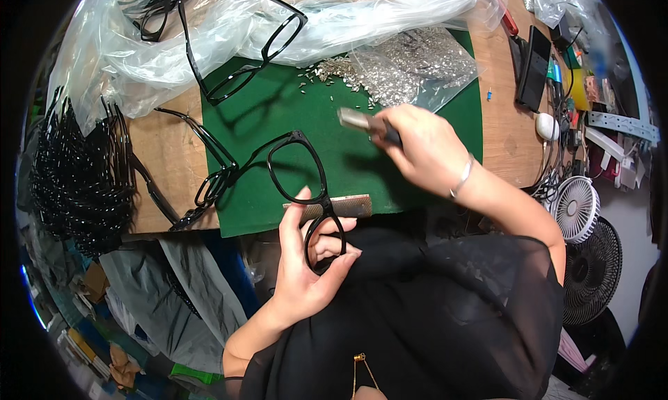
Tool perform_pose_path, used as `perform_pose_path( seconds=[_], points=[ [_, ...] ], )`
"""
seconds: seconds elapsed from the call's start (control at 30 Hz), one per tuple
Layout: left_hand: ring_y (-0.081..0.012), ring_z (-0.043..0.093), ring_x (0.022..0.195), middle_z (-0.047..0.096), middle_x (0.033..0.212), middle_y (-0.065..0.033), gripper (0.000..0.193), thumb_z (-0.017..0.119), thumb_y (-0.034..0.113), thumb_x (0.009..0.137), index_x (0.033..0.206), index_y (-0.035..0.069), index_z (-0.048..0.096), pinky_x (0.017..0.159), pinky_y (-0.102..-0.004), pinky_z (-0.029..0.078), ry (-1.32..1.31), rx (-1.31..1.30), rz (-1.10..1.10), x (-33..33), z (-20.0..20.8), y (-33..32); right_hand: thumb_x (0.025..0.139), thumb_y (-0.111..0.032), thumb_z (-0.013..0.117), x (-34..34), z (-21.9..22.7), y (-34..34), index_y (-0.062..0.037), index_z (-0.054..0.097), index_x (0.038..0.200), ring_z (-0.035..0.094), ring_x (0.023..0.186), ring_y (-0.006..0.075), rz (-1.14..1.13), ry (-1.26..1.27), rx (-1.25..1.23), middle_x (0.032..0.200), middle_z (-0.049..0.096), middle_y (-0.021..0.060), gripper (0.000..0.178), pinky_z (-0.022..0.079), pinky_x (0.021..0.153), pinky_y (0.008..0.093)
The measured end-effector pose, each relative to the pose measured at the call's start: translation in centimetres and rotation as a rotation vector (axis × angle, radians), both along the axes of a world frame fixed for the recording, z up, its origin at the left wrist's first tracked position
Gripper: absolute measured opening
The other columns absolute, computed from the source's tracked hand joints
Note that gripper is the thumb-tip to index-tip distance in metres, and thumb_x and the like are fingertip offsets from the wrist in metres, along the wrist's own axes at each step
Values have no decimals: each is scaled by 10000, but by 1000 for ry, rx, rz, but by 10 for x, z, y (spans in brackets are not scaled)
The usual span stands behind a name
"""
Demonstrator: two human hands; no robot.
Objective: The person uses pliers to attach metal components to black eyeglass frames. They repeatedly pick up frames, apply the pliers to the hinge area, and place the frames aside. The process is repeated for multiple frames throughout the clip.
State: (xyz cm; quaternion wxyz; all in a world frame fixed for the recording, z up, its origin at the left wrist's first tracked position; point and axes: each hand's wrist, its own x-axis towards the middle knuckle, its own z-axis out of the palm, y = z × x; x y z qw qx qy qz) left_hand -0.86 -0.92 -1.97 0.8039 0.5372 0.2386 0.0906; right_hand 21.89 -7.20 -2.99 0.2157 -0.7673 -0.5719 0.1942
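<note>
My left hand (306, 261) grips a black eyeglass frame (321, 170) by its lower lens rim, thumb and fingers closed round it at the near edge of the green mat (390, 184). Just behind the frame's bridge lies a flat textured metal bar (353, 206). My right hand (426, 144) is closed on a metal-headed hand tool with a dark handle (360, 120), raised over the mat and blurred by motion, so its exact kind is unclear. Beyond the tool, many small silvery metal pieces (410, 66) lie in and spill from a clear plastic bag.
More black eyeglass frames (240, 76) lie at the far left and beside the mat (216, 181). A heap of black glasses parts (76, 184) fills the left side. Clear plastic sheeting (292, 24) covers the back. A phone (533, 69), cables and small fans (575, 209) are at right.
</note>
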Motion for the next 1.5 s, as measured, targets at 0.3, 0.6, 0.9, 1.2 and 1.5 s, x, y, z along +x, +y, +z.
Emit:
perform_pose_path(
  seconds=[0.3,0.6,0.9,1.2,1.5],
  points=[
    [-173,559,865,489,1039,-135,215,484,44,851,1029,43,363,770,-290,444,-92,-410,30,-6,3,7,712,-134,590,4,-30,35,-20,525,792,569,740,319,-12,-183,-62,762,546,157,153,464,657,401],
    [-178,586,685,538,953,-158,360,458,-51,835,1159,-23,302,679,-266,487,35,-64,153,17,8,-6,746,-105,600,-26,30,11,-3,510,775,541,673,329,-87,258,53,713,520,157,139,435,618,381],
    [-195,587,832,496,1056,-182,493,480,-122,785,1205,-45,234,717,-255,489,-43,184,169,26,8,-22,834,-87,572,-80,28,-9,-18,463,868,522,566,44,-465,1313,292,704,526,14,134,417,450,205],
    [-171,577,837,517,1003,-160,485,489,-129,779,1200,-36,266,694,-253,511,73,170,-51,19,19,-7,822,-98,596,-68,36,-11,-28,451,899,506,641,52,-491,1464,66,743,512,10,178,425,563,194],
    [-98,581,700,580,985,-133,445,497,-112,793,1201,-61,329,653,-212,478,94,-98,3,-12,48,6,689,-70,644,-44,22,-30,-52,506,858,526,689,265,191,531,107,739,536,87,219,423,623,335]
  ],
)
